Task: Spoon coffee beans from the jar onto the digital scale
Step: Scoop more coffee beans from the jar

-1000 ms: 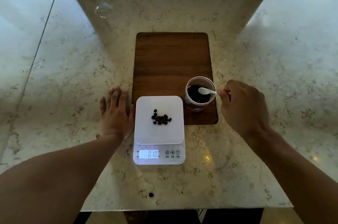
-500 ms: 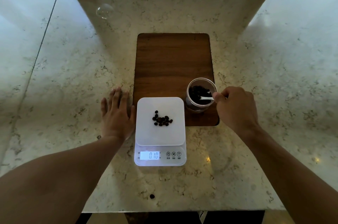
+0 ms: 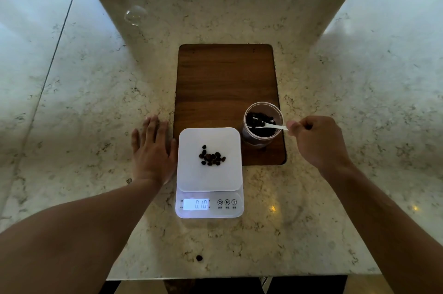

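A white digital scale (image 3: 189,173) sits in front of me, its display reading 0.10. A small heap of coffee beans (image 3: 211,157) lies on its platform. Just right of it a clear jar (image 3: 263,124) of dark beans stands on a wooden board (image 3: 226,82). My right hand (image 3: 316,142) pinches the handle of a small white spoon (image 3: 271,124), whose bowl is down inside the jar among the beans. My left hand (image 3: 152,149) lies flat on the marble beside the scale's left edge, fingers spread.
A clear glass lid or dome (image 3: 135,15) rests far back left on the marble counter (image 3: 96,102). One stray bean (image 3: 199,258) lies near the counter's front edge. A wood-framed panel stands behind the counter.
My right hand drew in toward the jar, then shifted slightly right; the spoon's bowl went from the rim down among the beans. Left hand and scale reading stay the same.
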`<act>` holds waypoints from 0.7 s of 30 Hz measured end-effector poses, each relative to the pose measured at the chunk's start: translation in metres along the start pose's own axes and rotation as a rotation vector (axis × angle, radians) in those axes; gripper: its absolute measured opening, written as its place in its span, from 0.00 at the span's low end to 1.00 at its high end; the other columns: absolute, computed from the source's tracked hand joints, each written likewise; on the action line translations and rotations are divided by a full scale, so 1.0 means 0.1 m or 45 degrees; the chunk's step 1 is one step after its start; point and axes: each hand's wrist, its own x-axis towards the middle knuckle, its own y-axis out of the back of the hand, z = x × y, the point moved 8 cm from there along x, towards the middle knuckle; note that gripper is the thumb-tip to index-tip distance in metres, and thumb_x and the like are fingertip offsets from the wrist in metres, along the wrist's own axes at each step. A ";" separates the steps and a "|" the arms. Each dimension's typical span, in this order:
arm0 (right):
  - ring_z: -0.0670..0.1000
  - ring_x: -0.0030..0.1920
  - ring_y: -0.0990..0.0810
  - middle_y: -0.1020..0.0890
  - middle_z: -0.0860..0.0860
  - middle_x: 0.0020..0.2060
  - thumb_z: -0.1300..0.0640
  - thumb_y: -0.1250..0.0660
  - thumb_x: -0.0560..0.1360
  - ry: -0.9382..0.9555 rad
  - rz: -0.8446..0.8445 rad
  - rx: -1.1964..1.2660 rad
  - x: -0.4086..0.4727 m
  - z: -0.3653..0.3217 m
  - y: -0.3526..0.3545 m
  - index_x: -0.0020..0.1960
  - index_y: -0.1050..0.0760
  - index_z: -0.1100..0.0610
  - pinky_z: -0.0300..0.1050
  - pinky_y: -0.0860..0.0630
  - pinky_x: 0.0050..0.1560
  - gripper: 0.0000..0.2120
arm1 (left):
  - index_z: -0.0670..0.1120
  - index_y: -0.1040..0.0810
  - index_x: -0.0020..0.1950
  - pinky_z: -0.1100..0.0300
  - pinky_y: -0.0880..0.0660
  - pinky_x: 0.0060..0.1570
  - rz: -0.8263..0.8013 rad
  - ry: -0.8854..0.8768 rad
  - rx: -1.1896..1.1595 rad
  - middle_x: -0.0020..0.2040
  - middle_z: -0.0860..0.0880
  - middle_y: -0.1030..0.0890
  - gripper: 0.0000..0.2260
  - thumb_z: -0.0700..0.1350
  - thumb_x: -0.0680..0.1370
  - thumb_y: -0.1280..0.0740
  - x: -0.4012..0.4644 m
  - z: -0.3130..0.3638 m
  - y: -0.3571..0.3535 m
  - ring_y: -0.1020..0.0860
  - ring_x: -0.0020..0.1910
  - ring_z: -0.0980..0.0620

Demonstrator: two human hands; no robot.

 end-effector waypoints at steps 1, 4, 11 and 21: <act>0.42 0.19 0.29 0.26 0.47 0.22 0.50 0.32 0.77 -0.010 -0.006 0.014 0.00 0.01 0.00 0.35 0.19 0.56 0.39 0.37 0.27 0.15 | 0.46 0.41 0.78 0.44 0.56 0.76 0.002 0.001 -0.001 0.80 0.44 0.44 0.29 0.58 0.80 0.52 0.00 0.00 0.01 0.52 0.80 0.47; 0.42 0.18 0.30 0.27 0.47 0.21 0.49 0.32 0.77 -0.023 -0.018 0.027 0.01 0.05 0.00 0.36 0.18 0.56 0.39 0.37 0.26 0.15 | 0.46 0.40 0.78 0.45 0.56 0.76 0.004 0.005 -0.008 0.80 0.44 0.43 0.29 0.57 0.80 0.52 -0.01 0.00 0.01 0.51 0.80 0.47; 0.41 0.17 0.31 0.28 0.45 0.20 0.48 0.32 0.77 -0.067 -0.024 0.055 0.03 0.13 0.00 0.36 0.18 0.54 0.40 0.36 0.25 0.15 | 0.46 0.42 0.79 0.45 0.57 0.76 -0.012 0.015 0.006 0.81 0.44 0.45 0.29 0.58 0.80 0.53 -0.01 0.00 0.00 0.52 0.80 0.47; 0.52 0.28 0.27 0.26 0.48 0.29 0.53 0.32 0.78 0.488 0.315 -0.399 -0.13 -0.36 0.17 0.40 0.23 0.59 0.42 0.35 0.33 0.11 | 0.46 0.41 0.78 0.45 0.56 0.76 0.004 0.010 0.003 0.80 0.44 0.44 0.29 0.58 0.80 0.52 -0.01 0.00 -0.01 0.51 0.80 0.47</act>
